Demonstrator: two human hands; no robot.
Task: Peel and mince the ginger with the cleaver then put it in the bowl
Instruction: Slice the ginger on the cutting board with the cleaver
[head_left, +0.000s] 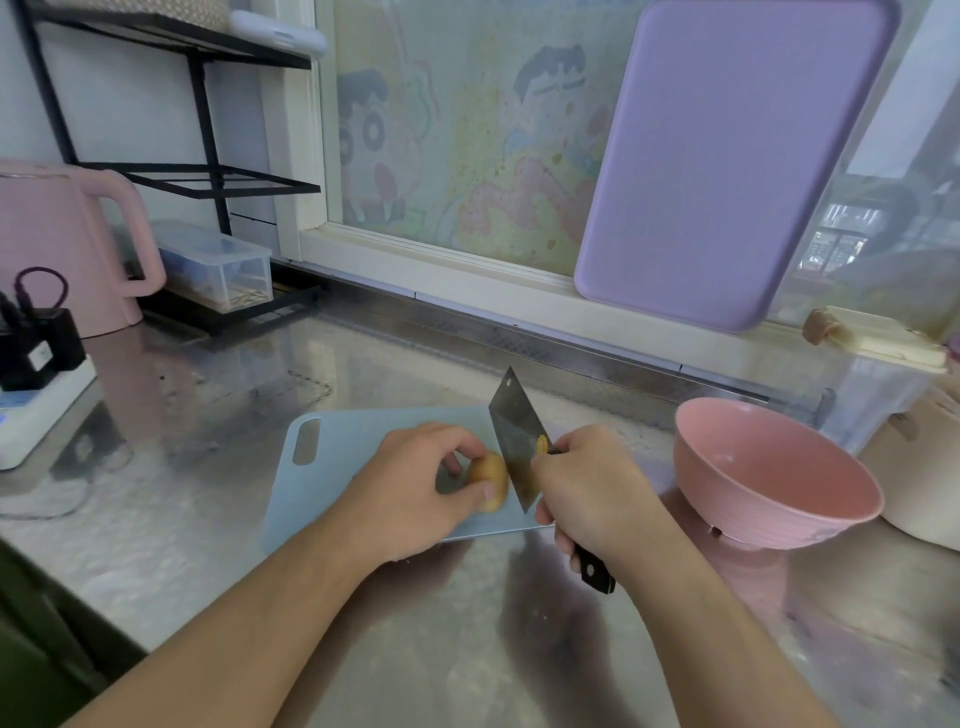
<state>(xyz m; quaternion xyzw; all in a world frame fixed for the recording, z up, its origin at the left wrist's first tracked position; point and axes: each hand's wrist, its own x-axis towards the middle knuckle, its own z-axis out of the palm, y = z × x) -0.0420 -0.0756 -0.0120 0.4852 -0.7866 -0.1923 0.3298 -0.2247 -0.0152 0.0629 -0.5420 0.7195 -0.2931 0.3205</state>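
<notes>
Ginger (490, 479): on our pale blue cutting board (337, 457), pinched by left hand (415, 483) fingers. Cleaver (517, 447): blade just right of ginger, handle clenched in right hand (592, 488). Pink bowl (779, 467): right, on table (208, 519).

Steel counter (467, 649) carries a blue cutting board (353, 447), pink bowl (774, 473), pink kettle (57, 244) — power strip (36, 415) at left.

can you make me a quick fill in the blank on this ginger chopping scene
1. The right hand grips the ____ by its handle.
2. The left hand holds the ginger on the light blue ____.
3. The pink bowl holds ____ ginger so far.
4. The purple board leans against the ____.

Missing words: cleaver; cutting board; no; window
</notes>
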